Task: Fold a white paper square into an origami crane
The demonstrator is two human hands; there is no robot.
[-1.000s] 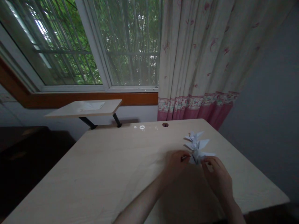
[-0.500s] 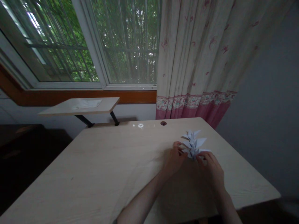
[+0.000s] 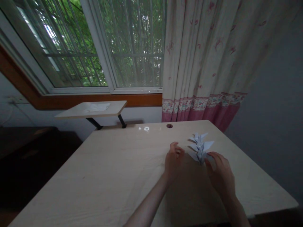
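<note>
Three white folded paper cranes stand in a row on the light wooden table, toward its far right. My right hand has its fingers closed on the right wing of the nearest crane. My left hand hovers just left of that crane, fingers loosely curled and apart, holding nothing and not touching the paper.
A cable hole sits at the table's far edge. Behind it are a small raised shelf with a sheet of paper, a barred window and a flowered curtain. The table edge drops off close to the right.
My left hand has let go of the nearest crane and drawn back to the left. My right hand keeps its hold on the crane's right side.
</note>
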